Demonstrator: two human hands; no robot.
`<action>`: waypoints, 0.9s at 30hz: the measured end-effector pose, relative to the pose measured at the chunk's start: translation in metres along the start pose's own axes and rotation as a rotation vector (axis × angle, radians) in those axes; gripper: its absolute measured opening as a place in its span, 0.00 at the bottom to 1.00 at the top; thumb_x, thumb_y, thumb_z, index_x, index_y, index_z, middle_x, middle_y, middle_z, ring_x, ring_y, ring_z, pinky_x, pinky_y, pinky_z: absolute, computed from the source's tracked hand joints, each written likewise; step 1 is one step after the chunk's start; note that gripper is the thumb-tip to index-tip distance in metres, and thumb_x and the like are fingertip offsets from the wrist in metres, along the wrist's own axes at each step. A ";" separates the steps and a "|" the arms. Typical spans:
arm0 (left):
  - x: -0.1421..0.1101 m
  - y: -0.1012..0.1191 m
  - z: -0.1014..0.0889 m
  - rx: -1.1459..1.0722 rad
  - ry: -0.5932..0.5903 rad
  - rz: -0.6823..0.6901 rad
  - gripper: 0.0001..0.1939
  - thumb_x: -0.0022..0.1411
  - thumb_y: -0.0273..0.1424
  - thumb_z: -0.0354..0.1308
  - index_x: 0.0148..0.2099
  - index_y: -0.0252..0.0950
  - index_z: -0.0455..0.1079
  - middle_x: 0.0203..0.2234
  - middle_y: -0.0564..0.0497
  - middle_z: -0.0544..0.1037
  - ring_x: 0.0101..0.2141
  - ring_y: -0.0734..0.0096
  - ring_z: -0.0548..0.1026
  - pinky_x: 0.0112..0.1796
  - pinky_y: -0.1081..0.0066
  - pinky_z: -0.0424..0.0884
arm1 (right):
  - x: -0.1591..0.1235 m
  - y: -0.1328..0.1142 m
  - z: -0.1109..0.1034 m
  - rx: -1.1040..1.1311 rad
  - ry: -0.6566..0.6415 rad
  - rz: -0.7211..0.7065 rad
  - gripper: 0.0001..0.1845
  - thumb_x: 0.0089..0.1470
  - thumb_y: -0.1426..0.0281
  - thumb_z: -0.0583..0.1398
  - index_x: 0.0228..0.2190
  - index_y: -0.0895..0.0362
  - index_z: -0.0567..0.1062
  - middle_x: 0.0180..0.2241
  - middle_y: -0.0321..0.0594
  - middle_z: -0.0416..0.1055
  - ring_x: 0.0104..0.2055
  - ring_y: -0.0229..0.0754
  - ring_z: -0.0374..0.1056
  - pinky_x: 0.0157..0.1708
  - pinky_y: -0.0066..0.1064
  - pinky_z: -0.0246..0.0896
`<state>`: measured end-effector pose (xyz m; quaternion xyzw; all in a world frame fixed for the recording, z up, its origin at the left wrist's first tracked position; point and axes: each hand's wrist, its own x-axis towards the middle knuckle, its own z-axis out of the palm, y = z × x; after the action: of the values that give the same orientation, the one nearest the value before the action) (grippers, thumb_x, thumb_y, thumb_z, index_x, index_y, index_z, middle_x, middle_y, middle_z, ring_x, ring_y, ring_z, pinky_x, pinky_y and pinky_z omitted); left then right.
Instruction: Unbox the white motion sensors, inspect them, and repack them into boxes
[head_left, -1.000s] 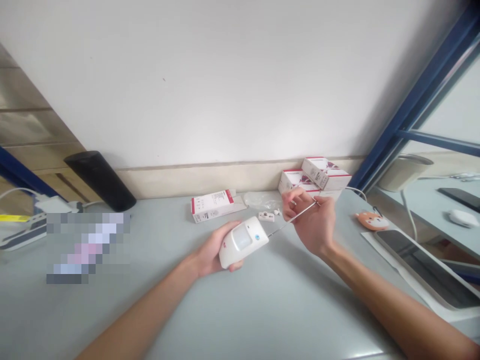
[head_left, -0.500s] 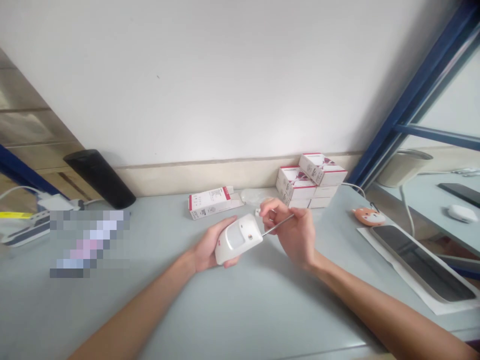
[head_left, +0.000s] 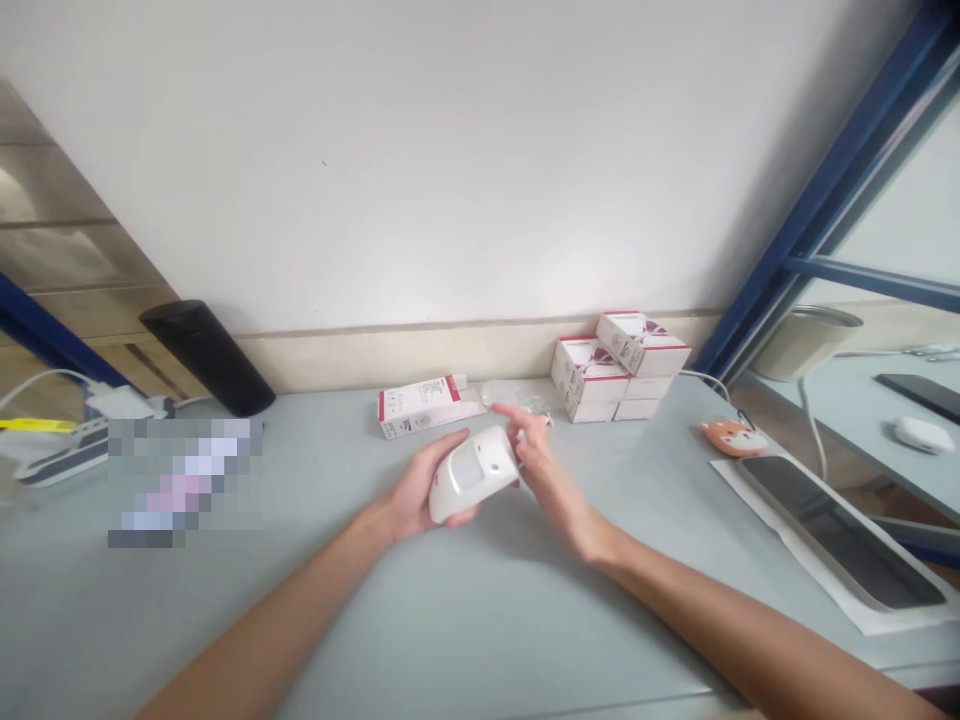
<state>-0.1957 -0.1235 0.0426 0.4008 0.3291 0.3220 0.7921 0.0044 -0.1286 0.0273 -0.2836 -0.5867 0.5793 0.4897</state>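
Observation:
A white motion detector [head_left: 472, 472] with a curved face and a pale window lies tilted in my left hand [head_left: 411, 495], whose fingers wrap its lower left side. At its right end, my right hand [head_left: 541, 468] presses close, thumb and fingers around the edge and the index finger stretched out over the top corner. The thin metal rod seen in the earlier picture is not visible now; whether it is tucked in the right hand I cannot make out. Behind the hands lie an opened white and red box [head_left: 421, 405] and a clear plastic bag [head_left: 504, 392].
White and red boxes [head_left: 600, 385] are stacked by the wall. To the right are an orange animal-faced case [head_left: 733, 437] and a dark phone [head_left: 840, 530] on white paper. A black cylinder [head_left: 210, 360] and a power strip [head_left: 64, 455] are on the left.
My right hand has moved left, from holding a thin metal rod against the detector's end to having its fingers on that end. The left hand keeps its hold.

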 end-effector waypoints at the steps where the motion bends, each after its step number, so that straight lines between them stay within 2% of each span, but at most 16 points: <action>1: 0.000 0.000 0.001 -0.005 0.002 0.016 0.28 0.74 0.50 0.46 0.44 0.30 0.76 0.26 0.44 0.79 0.13 0.71 0.69 0.18 0.70 0.60 | 0.003 -0.002 -0.002 0.050 0.023 0.018 0.25 0.65 0.51 0.57 0.62 0.37 0.69 0.47 0.38 0.58 0.40 0.45 0.57 0.41 0.37 0.59; 5: 0.000 0.000 0.005 -0.010 0.031 0.019 0.26 0.75 0.48 0.47 0.40 0.32 0.75 0.20 0.50 0.73 0.16 0.70 0.71 0.22 0.70 0.63 | 0.009 -0.013 -0.004 0.305 0.051 0.192 0.24 0.60 0.58 0.63 0.58 0.40 0.71 0.44 0.37 0.64 0.38 0.44 0.58 0.40 0.35 0.56; 8: -0.001 0.001 0.006 -0.009 0.016 0.009 0.25 0.75 0.48 0.48 0.43 0.33 0.75 0.20 0.51 0.73 0.18 0.68 0.72 0.24 0.69 0.64 | 0.008 -0.019 -0.002 0.387 -0.006 0.276 0.23 0.62 0.56 0.62 0.57 0.44 0.73 0.41 0.37 0.66 0.38 0.44 0.58 0.40 0.35 0.55; 13: 0.001 -0.001 0.005 -0.034 0.036 0.003 0.24 0.73 0.50 0.51 0.49 0.34 0.74 0.28 0.49 0.77 0.21 0.68 0.73 0.25 0.68 0.65 | 0.011 -0.029 -0.007 0.233 0.031 0.164 0.21 0.65 0.50 0.58 0.54 0.45 0.77 0.42 0.38 0.66 0.41 0.46 0.60 0.42 0.36 0.56; 16: 0.001 -0.001 0.006 -0.037 0.038 -0.024 0.24 0.73 0.50 0.52 0.49 0.35 0.74 0.30 0.48 0.77 0.23 0.68 0.75 0.28 0.68 0.67 | 0.013 -0.032 -0.010 0.264 0.033 0.205 0.25 0.68 0.47 0.52 0.54 0.44 0.78 0.43 0.40 0.67 0.44 0.49 0.62 0.49 0.41 0.59; 18: 0.001 -0.001 0.007 -0.028 0.022 -0.032 0.24 0.73 0.50 0.51 0.46 0.34 0.75 0.28 0.48 0.76 0.23 0.67 0.75 0.28 0.68 0.67 | 0.012 -0.030 -0.010 0.196 0.019 0.216 0.27 0.69 0.46 0.50 0.55 0.44 0.78 0.44 0.40 0.67 0.48 0.50 0.63 0.55 0.44 0.58; 22: 0.001 -0.004 0.006 0.006 0.051 -0.034 0.24 0.74 0.48 0.48 0.40 0.34 0.74 0.22 0.51 0.73 0.19 0.67 0.73 0.26 0.68 0.67 | 0.006 -0.021 -0.008 -0.115 0.032 0.131 0.30 0.68 0.43 0.48 0.60 0.42 0.74 0.51 0.42 0.66 0.55 0.52 0.61 0.64 0.49 0.52; 27: 0.002 -0.006 0.003 0.059 0.138 -0.052 0.23 0.73 0.49 0.48 0.40 0.36 0.73 0.21 0.52 0.72 0.18 0.67 0.73 0.23 0.69 0.65 | 0.000 -0.018 -0.005 -0.163 -0.021 0.194 0.33 0.69 0.41 0.46 0.65 0.41 0.68 0.60 0.41 0.66 0.63 0.53 0.59 0.68 0.50 0.49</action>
<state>-0.1909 -0.1261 0.0383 0.3921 0.4024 0.3186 0.7634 0.0134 -0.1296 0.0441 -0.3719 -0.6068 0.5773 0.4002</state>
